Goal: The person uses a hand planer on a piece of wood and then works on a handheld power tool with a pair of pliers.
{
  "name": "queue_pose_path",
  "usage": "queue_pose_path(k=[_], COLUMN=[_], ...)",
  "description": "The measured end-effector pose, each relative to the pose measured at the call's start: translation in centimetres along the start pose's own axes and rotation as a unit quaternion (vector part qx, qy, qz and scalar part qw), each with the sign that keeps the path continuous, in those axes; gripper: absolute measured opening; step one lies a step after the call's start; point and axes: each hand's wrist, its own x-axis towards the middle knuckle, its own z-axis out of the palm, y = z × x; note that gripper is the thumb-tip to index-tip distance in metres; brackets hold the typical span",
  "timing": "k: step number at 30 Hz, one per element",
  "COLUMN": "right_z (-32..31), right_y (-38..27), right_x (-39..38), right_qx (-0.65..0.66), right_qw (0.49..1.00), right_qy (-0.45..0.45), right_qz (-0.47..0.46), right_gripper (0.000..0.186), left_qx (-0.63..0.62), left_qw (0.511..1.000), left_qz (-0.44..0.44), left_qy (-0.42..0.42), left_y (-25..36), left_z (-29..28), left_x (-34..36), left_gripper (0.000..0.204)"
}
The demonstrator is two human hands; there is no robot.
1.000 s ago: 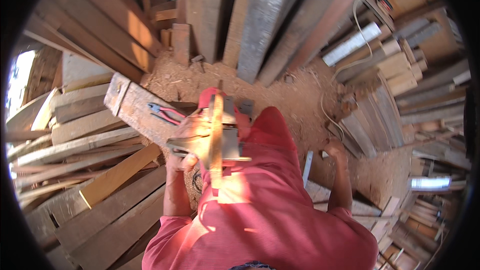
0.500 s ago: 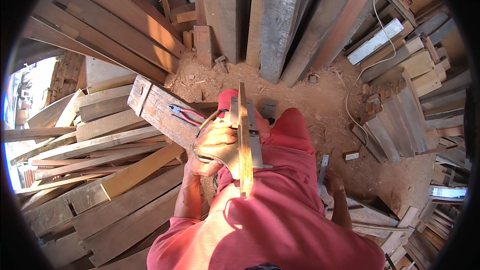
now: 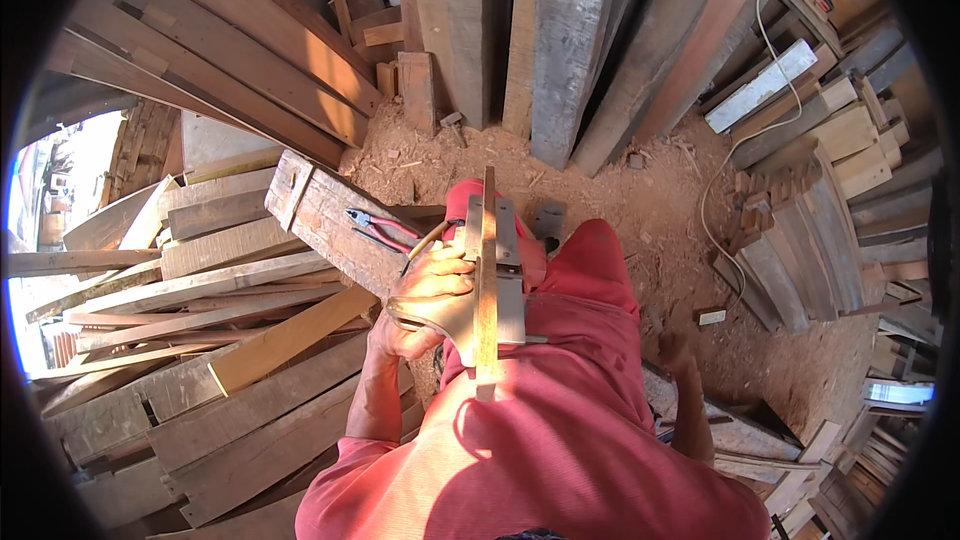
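My left hand (image 3: 428, 298) is closed around the beige body of what looks like a hand-held electric planer (image 3: 510, 315), its flat metal plates showing. A narrow wooden strip (image 3: 486, 280) lies lengthwise against those plates, over my lap. Pliers with red handles (image 3: 378, 227) rest on a worn wooden board (image 3: 325, 215) just beyond my left hand. Off to the right of my thigh is my right hand (image 3: 682, 355), dark and blurred. Its fingers cannot be made out, nor whether it holds anything.
Stacked planks (image 3: 240, 360) fill the left side. Tall boards (image 3: 570, 50) lean at the back. Shavings cover the floor (image 3: 670, 210), where a pale cord (image 3: 705, 210) runs down the right side. Piles of offcuts (image 3: 800, 240) stand at the right, near a small pale block (image 3: 711, 317).
A flat, light metal strip beside my right hand is no longer visible, and that hand has shifted slightly. My left hand keeps its hold on the planer. The whole view has moved a little.
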Motion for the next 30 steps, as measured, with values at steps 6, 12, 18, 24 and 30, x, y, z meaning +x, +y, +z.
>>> queue_pose_path(k=[6,12,18,24,30], right_z=[-22.3,-29.0,-28.2,-27.4,-27.2], right_y=[-17.8,-32.0,-36.5,-36.9,-37.1], right_x=[12.4,15.8,16.0,16.5,16.8], right_qx=[0.19,0.255,0.207,0.185,0.204], right_qw=[0.974,0.956,0.939,0.941,0.935], right_qy=[0.037,-0.04,-0.077,-0.076,-0.095], right_qz=[0.116,-0.139,-0.263,-0.273,-0.275], right_gripper=[0.036,0.034,0.032,0.028,0.027], left_qx=[-0.015,-0.023,-0.035,-0.041,-0.045], left_qw=[0.999,0.998,0.997,0.996,0.996], left_qz=[-0.016,-0.028,-0.035,-0.042,-0.045], left_qy=[0.027,0.05,0.065,0.068,0.069], left_y=[-0.2,-0.5,-0.8,-0.8,-1.0], left_z=[-0.5,-0.9,-0.7,-1.0,-1.1], left_x=[-2.0,-2.7,-2.5,-2.6,-2.7], left_gripper=[0.047,0.048,0.049,0.049,0.05])
